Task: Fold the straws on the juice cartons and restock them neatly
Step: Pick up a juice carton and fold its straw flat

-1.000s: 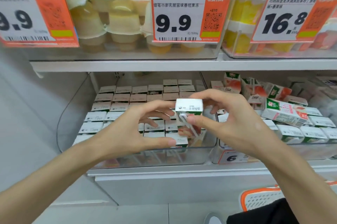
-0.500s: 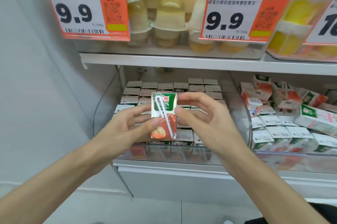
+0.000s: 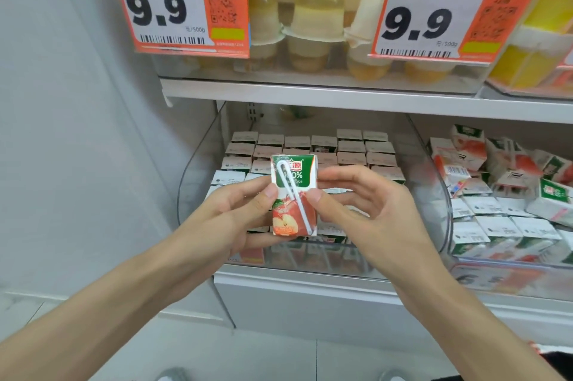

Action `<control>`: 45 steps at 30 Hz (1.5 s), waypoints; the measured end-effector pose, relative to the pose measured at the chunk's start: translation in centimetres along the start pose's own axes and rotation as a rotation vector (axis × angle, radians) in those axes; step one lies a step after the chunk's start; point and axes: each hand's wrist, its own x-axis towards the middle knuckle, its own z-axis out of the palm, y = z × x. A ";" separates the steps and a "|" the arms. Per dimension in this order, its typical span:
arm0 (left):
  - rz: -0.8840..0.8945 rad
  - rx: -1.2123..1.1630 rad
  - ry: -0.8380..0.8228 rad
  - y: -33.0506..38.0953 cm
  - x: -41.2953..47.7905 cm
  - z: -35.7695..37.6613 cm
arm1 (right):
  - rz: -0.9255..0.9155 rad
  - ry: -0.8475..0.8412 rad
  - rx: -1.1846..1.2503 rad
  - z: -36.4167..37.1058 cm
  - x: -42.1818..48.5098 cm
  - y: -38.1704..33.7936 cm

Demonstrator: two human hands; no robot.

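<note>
Head view: the apple juice carton (image 3: 302, 177) is held up in front of the clear bin (image 3: 198, 182), straw side facing out. The left hand (image 3: 235, 213) has its grip pinched on the carton's left edge. The right hand (image 3: 366, 213) has its grip pinched on the right edge, thumb by the bent straw (image 3: 299, 205). Pushing too hard could pop the straw off or squash the carton. A loose hold could drop it onto the neat rows (image 3: 350, 145).
</note>
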 end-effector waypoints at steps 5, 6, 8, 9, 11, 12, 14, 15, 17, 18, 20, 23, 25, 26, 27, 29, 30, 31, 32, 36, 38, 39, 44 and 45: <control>0.064 0.098 0.000 0.3 0.4 0.5 | 0.044 0.077 0.103 -0.3 0.0 0.5; 0.082 0.128 -0.005 0.3 0.4 0.6 | 0.045 0.080 0.121 -0.3 0.0 0.5; 0.100 0.134 0.000 0.2 0.5 0.6 | 0.037 0.065 0.123 -0.4 0.0 0.5; 0.103 0.127 0.005 0.2 0.5 0.6 | 0.037 0.040 0.121 -0.3 0.0 0.4; 0.089 0.105 0.006 0.0 0.6 0.8 | 0.048 -0.055 0.142 -0.2 -0.1 0.2; 0.075 0.086 0.004 -0.1 0.7 0.9 | 0.051 -0.116 0.164 0.0 -0.2 0.1; 0.060 0.063 -0.001 -0.2 0.9 0.9 | 0.046 -0.193 0.177 0.2 -0.4 0.0; 0.063 0.062 -0.002 -0.3 1.0 0.9 | 0.039 -0.187 0.153 0.2 -0.4 0.0; 0.073 0.052 0.006 -0.4 1.0 0.9 | 0.020 -0.116 0.047 0.2 -0.3 0.0; 0.071 0.038 0.018 -0.4 1.0 0.8 | 0.019 -0.096 0.008 0.2 -0.2 -0.1; 0.052 0.004 0.039 -0.2 1.1 0.7 | 0.026 -0.103 0.046 0.2 -0.2 -0.1; 0.038 -0.036 0.040 0.0 1.2 0.5 | 0.024 -0.088 0.098 0.0 -0.3 -0.1; 0.046 0.001 0.044 0.1 1.2 0.3 | 0.012 -0.103 0.093 -0.1 -0.4 0.0; 0.047 0.019 0.048 0.2 1.2 0.2 | 0.009 -0.114 0.083 -0.1 -0.4 0.1; 0.042 0.032 0.053 0.2 1.1 0.2 | 0.009 -0.121 0.071 0.0 -0.4 0.1; 0.029 0.045 0.061 0.2 1.1 0.2 | 0.015 -0.127 0.059 0.0 -0.4 0.0; 0.021 0.046 0.067 0.3 1.1 0.2 | 0.019 -0.129 0.054 0.0 -0.5 0.0; 0.013 0.047 0.076 0.3 1.1 0.2 | 0.021 -0.131 0.046 0.1 -0.5 -0.1; 0.004 0.045 0.089 0.3 1.1 0.3 | 0.022 -0.130 0.030 0.1 -0.5 -0.1; -0.034 0.019 0.160 0.2 1.0 0.4 | 0.009 -0.113 -0.028 0.2 -0.3 -0.1; -0.046 0.014 0.190 0.2 1.0 0.4 | 0.002 -0.162 -0.050 0.4 -0.3 -0.1; -0.048 0.022 0.200 0.2 1.0 0.4 | -0.001 -0.185 -0.055 0.4 -0.3 -0.1; -0.040 -0.034 0.148 0.4 0.8 0.0 | 0.060 -0.115 0.048 -0.2 0.2 0.7; -0.027 -0.047 0.137 0.5 0.8 0.0 | 0.070 -0.104 0.075 -0.3 0.2 0.7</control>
